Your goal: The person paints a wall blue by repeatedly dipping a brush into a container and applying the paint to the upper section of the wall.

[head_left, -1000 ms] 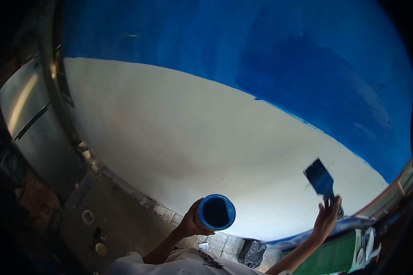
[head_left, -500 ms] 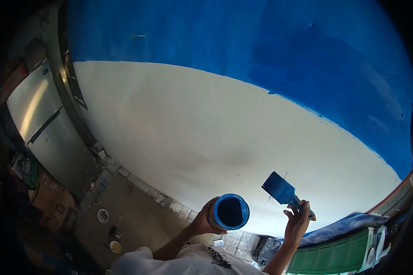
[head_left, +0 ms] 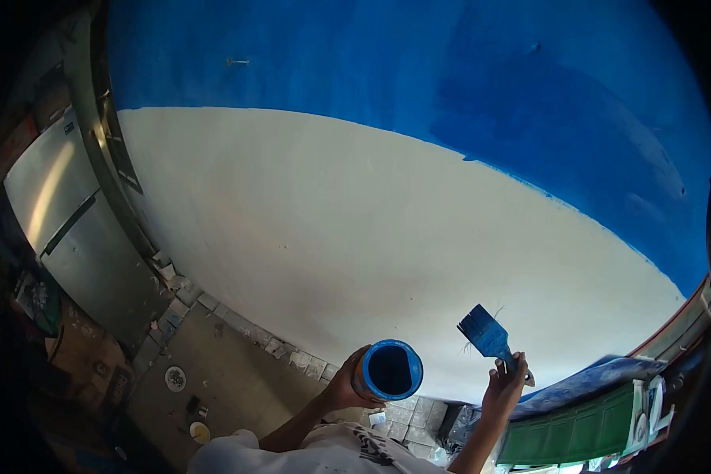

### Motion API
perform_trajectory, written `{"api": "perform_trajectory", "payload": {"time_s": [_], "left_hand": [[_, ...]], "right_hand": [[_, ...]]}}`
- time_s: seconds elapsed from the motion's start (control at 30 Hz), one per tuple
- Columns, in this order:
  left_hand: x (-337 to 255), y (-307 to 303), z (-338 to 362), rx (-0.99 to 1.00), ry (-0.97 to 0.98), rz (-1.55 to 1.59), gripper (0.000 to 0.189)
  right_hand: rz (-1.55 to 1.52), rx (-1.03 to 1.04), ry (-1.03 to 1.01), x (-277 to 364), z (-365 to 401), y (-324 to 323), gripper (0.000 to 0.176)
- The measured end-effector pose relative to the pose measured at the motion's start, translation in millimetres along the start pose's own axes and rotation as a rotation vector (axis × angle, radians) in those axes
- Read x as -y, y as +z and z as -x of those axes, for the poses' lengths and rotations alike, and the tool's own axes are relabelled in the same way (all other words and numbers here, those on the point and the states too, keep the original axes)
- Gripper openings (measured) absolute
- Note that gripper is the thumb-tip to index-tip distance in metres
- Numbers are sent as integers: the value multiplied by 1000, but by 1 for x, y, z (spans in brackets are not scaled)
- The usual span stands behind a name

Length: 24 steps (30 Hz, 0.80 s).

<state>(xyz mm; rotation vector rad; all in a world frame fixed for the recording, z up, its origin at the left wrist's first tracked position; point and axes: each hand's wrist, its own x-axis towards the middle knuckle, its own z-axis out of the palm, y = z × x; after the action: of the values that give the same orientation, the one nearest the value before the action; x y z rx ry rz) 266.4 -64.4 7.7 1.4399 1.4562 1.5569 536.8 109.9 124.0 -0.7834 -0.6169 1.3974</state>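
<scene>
Blue paint fills part of a can [head_left: 392,370] whose rim is smeared blue; my left hand [head_left: 346,389] is wrapped round its left side. In my right hand [head_left: 504,387] is the handle of a wide paintbrush [head_left: 486,332], its blue-coated bristles pointing up and left, with a few stray hairs sticking out. The brush is to the right of the can and apart from it. Behind both, the wall is blue [head_left: 355,63] above and off-white [head_left: 308,213] below, with a curved edge between the two colours.
A silver refrigerator [head_left: 95,253] stands at the left, above a cardboard box [head_left: 91,347]. On the floor [head_left: 245,387] lie a round speckled dish [head_left: 175,378] and a yellowish round item [head_left: 200,432]. Green slatted panels [head_left: 569,430] are at the lower right. A small hook [head_left: 237,62] sticks out of the blue wall.
The can and my left hand have shifted slightly left. The brush in my right hand has moved a little down, and its bristles have tilted slightly more upward.
</scene>
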Motion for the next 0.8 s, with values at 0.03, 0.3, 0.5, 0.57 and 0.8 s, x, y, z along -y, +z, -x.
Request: {"api": "perform_trajectory", "payload": {"time_s": [0.03,0.3,0.5,0.57,0.8], "left_hand": [[-1,-1,1,-1,3,-2,137],[10,0,-10,77,76,80,132],[35,-6,-14,43,76,68,131],[37,-6,-17,66,78,72,131],[48,-4,-32,111,47,114,130]], "right_hand": [[-34,20,15,-5,-1,-8,21],[-237,-46,134,-37,-6,-35,14],[-284,-127,162,-38,0,-16,15],[-302,-147,150,-39,3,-14,15],[-327,-178,188,-55,-4,-27,15]]}}
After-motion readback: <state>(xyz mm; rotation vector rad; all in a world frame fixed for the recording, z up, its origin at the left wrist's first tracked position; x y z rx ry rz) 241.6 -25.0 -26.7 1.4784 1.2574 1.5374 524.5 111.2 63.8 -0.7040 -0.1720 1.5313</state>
